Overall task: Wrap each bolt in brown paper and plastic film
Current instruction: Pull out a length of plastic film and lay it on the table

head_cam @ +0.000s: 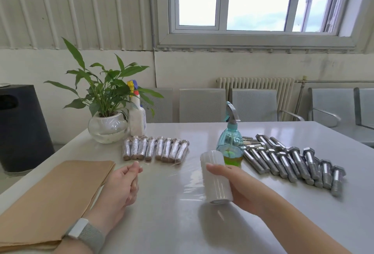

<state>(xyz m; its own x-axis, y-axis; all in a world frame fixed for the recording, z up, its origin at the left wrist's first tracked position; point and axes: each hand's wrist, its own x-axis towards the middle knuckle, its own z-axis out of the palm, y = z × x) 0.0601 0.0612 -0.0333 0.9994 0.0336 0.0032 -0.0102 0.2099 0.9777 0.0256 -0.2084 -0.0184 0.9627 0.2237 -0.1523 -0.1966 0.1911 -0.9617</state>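
My right hand [232,181] grips a white roll of plastic film [215,176] just above the table. A clear sheet of film [174,174] stretches from the roll leftward to my left hand [126,183], whose thumb and fingers pinch its free edge. A stack of brown paper sheets [52,195] lies at the left, under my left forearm. Several wrapped bolts [155,149] lie in a row behind my hands. Several bare steel bolts [293,162] lie in a heap at the right.
On the white table [182,223] a teal spray bottle [230,142] stands just behind the roll. A potted plant in a glass bowl [107,128] and a white spray bottle [137,116] stand at the back left. Metal chairs [202,105] line the far edge.
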